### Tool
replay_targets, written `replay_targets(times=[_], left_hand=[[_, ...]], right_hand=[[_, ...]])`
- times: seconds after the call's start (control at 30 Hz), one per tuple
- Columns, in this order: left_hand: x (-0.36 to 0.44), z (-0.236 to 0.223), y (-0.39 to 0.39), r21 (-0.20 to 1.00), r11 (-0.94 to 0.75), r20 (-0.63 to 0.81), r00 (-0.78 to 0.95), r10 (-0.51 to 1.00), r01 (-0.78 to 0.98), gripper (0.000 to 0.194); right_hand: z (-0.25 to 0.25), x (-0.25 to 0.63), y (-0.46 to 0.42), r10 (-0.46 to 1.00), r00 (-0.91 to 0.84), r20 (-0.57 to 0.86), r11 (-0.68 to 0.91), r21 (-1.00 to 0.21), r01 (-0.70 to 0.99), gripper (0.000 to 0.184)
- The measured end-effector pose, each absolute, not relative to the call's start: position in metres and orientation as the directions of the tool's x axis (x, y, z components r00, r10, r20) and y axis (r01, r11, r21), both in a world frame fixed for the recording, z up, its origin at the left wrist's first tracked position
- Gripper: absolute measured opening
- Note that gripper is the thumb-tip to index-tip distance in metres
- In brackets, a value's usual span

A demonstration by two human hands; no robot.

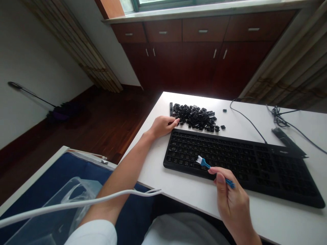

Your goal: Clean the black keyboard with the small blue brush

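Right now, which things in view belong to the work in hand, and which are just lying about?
Part of the work:
- blue brush, in the right hand
- black keyboard
- keycap pile, by the left hand

Apparently just lying about:
- clear plastic bag
- dark long-handled thing by the wall

Ahead of me, dark red cabinets [199, 64] under bright window [160, 1], pale wall [38, 58] left, curtains [94, 47] both sides, brown wood floor [102, 117].

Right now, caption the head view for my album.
Right hand brushing a stripped keyboard, black keycaps piled beyond it.
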State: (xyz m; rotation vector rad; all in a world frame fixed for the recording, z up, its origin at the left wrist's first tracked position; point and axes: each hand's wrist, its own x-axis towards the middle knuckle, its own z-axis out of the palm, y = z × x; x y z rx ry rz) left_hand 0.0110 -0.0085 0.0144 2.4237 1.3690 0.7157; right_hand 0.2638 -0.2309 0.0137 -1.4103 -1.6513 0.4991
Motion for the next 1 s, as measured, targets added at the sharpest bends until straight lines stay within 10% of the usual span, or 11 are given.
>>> replay_targets(times=[1.0], left_hand=[[0.0106,0.0142,-0.0080,0.466,-0.520,0.286,0.434,0.854,0.716,0.052]], right_hand=[[0.0205,0.2631,-0.2326,0.873,0.039,0.487,0.366,-0.705,0.607,0.042]])
